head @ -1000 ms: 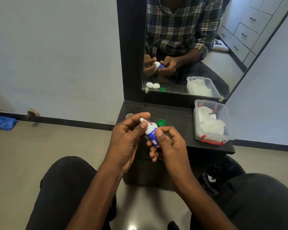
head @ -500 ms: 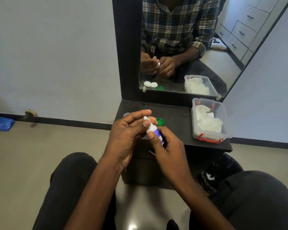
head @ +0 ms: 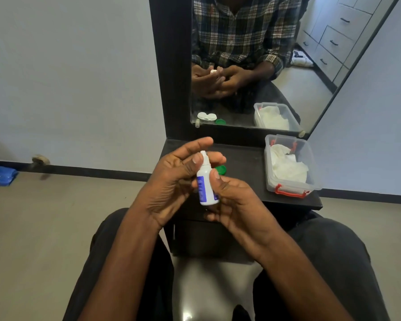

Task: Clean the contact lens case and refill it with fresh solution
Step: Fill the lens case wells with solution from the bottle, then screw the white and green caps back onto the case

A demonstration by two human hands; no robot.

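Note:
A small white solution bottle (head: 205,188) with a blue label stands almost upright between my hands, above the front of the black table (head: 245,163). My right hand (head: 236,200) grips its body from the right. The thumb and fingers of my left hand (head: 169,181) pinch its neck, with the narrow white tip showing above the thumb. A green cap (head: 220,169) lies on the table just behind the bottle. My left hand hides the white lens case itself; only the lens case's reflection (head: 206,116) shows in the mirror.
A clear plastic box (head: 270,172) with red latches holds white tissues at the table's right end. The mirror (head: 310,93) rises at the back of the table. My knees flank the table. A blue cloth (head: 0,174) lies on the floor at far left.
The bottle has come more upright in my right hand. My left fingers have shifted at its top, and the narrow tip now shows above the thumb.

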